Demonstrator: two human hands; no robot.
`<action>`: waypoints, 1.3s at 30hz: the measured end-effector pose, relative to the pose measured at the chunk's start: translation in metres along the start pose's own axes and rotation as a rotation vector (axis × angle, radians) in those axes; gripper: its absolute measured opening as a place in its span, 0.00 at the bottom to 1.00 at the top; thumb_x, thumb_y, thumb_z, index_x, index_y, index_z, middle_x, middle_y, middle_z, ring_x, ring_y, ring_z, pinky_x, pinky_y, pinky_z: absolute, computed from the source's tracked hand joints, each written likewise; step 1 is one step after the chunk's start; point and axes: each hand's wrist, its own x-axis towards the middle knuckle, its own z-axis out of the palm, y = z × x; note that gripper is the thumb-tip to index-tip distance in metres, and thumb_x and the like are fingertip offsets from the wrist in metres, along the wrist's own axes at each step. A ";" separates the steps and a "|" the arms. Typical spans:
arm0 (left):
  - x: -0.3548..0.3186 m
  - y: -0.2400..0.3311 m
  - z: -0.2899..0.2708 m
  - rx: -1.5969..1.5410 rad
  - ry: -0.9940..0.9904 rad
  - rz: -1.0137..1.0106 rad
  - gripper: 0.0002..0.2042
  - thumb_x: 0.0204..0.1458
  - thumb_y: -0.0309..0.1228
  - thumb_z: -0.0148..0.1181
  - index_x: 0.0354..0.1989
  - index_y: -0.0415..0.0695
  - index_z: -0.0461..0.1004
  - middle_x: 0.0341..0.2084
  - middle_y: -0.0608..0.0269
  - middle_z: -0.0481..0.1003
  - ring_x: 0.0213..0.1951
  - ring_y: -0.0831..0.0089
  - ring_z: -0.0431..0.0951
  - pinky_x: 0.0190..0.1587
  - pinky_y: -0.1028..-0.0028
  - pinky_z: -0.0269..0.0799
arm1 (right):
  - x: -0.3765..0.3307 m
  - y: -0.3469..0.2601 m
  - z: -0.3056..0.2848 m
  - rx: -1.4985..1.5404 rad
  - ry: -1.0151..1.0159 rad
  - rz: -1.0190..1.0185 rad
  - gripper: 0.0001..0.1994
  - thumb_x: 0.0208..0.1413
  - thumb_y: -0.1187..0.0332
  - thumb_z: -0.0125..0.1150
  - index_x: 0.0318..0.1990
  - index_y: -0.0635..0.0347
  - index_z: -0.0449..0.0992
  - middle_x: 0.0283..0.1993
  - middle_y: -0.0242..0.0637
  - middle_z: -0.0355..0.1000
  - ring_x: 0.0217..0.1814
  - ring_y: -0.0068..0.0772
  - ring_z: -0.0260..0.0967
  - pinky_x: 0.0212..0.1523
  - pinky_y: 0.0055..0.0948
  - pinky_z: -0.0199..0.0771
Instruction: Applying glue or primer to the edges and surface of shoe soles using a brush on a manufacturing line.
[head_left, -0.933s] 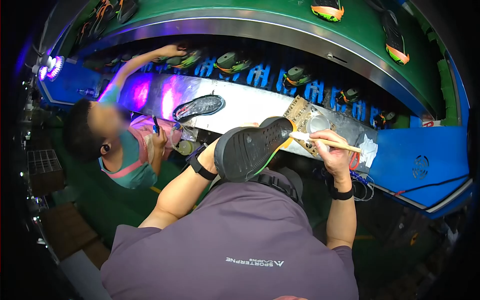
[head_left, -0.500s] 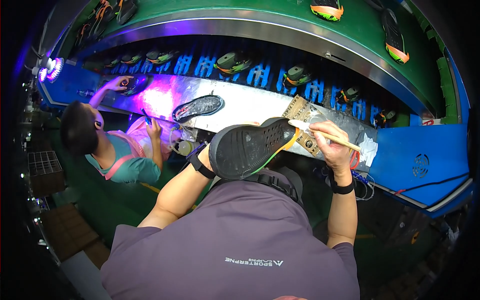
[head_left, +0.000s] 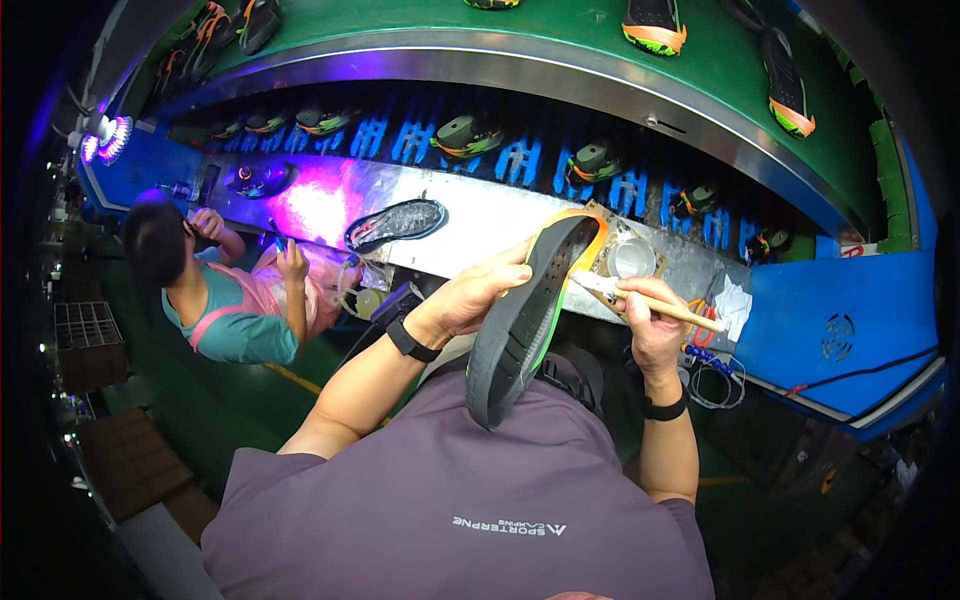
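Observation:
A black shoe sole (head_left: 518, 325) with an orange and green edge is tilted in front of my chest. My left hand (head_left: 470, 298) grips its left side, thumb on the rim. In my right hand (head_left: 655, 335) is a brush (head_left: 675, 312) with a pale wooden handle. Its white bristles meet the orange edge near the sole's upper end, on the right. Just beyond the brush, a small pale cup (head_left: 632, 259) stands on a piece of brown cardboard (head_left: 598, 213). On the metal bench (head_left: 470, 240), to the left, lies a dark shoe piece (head_left: 397, 224) with whitish smears.
A conveyor with blue supports (head_left: 517, 163) carries several shoes behind the bench. Above it runs a green shelf (head_left: 560, 22) holding more shoes. A co-worker (head_left: 235, 300) sits at left. White cloth (head_left: 735, 308) and orange-handled scissors (head_left: 700, 318) lie at right, near a blue panel (head_left: 830, 330).
The sole has turned more upright and swung right, bringing my left hand into sight. The brush has shifted slightly downward along the edge. The co-worker's hand has drawn back from the shoe at left.

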 end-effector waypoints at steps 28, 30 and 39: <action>0.008 0.011 -0.016 0.311 0.155 0.245 0.41 0.59 0.46 0.56 0.77 0.40 0.48 0.69 0.54 0.62 0.65 0.69 0.64 0.66 0.69 0.60 | 0.008 -0.056 0.017 -0.139 -0.257 -0.259 0.07 0.45 0.81 0.63 0.33 0.63 0.81 0.27 0.39 0.78 0.26 0.35 0.72 0.30 0.30 0.71; 0.008 0.011 -0.019 0.351 0.176 0.183 0.43 0.58 0.50 0.56 0.76 0.36 0.49 0.71 0.54 0.59 0.68 0.68 0.60 0.70 0.69 0.54 | 0.005 -0.058 0.019 -0.131 -0.289 -0.255 0.07 0.44 0.80 0.62 0.33 0.63 0.81 0.26 0.39 0.77 0.24 0.35 0.72 0.29 0.30 0.71; 0.012 0.005 -0.016 0.265 0.159 0.266 0.41 0.60 0.42 0.57 0.78 0.41 0.45 0.68 0.53 0.63 0.63 0.71 0.68 0.62 0.72 0.65 | -0.001 -0.046 0.014 0.052 -0.187 -0.114 0.07 0.52 0.75 0.61 0.36 0.68 0.82 0.28 0.40 0.78 0.26 0.30 0.73 0.29 0.28 0.72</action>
